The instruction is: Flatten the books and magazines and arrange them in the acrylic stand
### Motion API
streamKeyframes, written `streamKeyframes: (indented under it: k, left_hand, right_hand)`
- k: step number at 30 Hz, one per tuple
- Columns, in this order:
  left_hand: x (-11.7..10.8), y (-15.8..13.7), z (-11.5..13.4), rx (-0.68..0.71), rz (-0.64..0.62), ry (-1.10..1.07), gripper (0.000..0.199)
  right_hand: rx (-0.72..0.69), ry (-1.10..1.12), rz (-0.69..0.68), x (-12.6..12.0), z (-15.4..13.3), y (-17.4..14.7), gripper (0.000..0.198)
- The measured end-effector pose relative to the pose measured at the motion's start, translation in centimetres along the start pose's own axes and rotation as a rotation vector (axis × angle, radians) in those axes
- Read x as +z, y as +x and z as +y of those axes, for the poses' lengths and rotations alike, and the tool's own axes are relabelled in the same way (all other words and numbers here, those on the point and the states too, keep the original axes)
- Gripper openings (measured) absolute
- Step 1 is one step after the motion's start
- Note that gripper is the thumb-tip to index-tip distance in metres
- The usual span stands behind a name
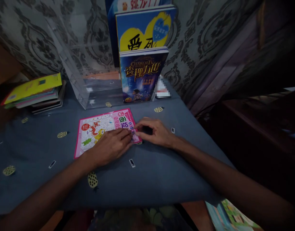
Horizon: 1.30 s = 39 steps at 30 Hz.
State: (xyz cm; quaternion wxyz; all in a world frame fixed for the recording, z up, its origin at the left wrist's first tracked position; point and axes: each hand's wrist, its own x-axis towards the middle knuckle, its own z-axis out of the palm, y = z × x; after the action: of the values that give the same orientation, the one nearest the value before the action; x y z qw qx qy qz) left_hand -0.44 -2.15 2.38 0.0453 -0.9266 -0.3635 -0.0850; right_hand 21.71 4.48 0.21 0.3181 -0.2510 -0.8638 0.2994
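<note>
A thin pink-bordered children's book (89,128) with cartoon animals on its cover lies flat on the tablecloth, turned sideways to me. My left hand (112,144) rests across the lower right part of its cover, fingers stretched out and flat. At the book's right edge, my right hand (154,131) has its fingers and thumb curled in and gripping the edge. A dark gap shows between the thumb and forefinger. The fingertips of both hands almost meet, and they cover part of the cover's lettering.
Behind the book stands a clear acrylic rack (82,93) with upright books, a dark blue one (142,77) in front and a blue-and-yellow one (128,27) behind. A stack of books (39,93) lies at left. The table's right edge drops off beyond my right arm.
</note>
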Motion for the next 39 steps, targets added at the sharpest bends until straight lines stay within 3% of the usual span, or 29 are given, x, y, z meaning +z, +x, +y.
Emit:
streamKeyframes:
  k: [4, 9, 13, 20, 26, 39]
  left_hand:
    - [-0.6, -1.3, -3.8, -0.114, -0.049, 0.016, 0.032]
    - [-1.8, -3.1, -7.5, -0.407, -0.175, 0.043, 0.033]
    - [-3.0, -2.9, -6.9, -0.477, -0.317, 0.076, 0.032]
    - [-3.4, -3.0, -6.9, -0.589, -0.344, -0.003, 0.046]
    - [-4.7, -2.7, -5.5, -0.624, -0.456, 0.080, 0.043]
    - [-3.7, -1.5, -5.0, -0.830, -0.421, 0.112, 0.053]
  right_hand:
    - [-0.180, -0.147, -0.178, -0.1, -0.4, 0.0, 0.029]
    - [-0.203, -0.258, -0.238, 0.0, -0.3, -0.1, 0.019]
    - [-0.234, -0.378, -0.210, -0.3, 0.9, 0.5, 0.021]
    - [-0.226, -0.502, -0.259, -1.4, 1.8, 1.7, 0.027]
    - [-0.105, -0.603, -0.206, -1.0, 2.5, 1.7, 0.028]
    - [-0.022, -0.561, -0.126, 1.6, 5.3, 8.4, 0.036]
